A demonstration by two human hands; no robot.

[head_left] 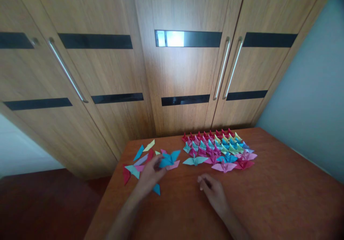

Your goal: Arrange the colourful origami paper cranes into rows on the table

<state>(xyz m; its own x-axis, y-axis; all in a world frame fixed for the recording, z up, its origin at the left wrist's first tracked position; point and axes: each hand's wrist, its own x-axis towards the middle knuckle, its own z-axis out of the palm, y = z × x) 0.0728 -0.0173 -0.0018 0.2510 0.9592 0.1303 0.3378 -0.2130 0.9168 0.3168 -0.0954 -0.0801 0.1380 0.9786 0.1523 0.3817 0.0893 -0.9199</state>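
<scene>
My left hand [152, 173] pinches a blue paper crane [170, 159] between thumb and fingers, its wings spread, above a loose pile of folded paper cranes. Around that hand lie a red crane [126, 174], a pale green one [133, 171], a yellow one [149, 145] and other blue, pink and lilac ones. Loosely curled and with nothing visible in it, my right hand [213, 191] hovers over the table. Just beyond it, rows of cranes with opened wings stand close together, the nearest being a pale green crane [195, 160] and a pink crane [224, 166].
The brown wooden table [271, 182] reaches to a wooden wardrobe [182, 71] with black strips and long metal handles. A pale wall [309, 100] rises on the right. Dark floor [45, 204] shows past the table's left edge.
</scene>
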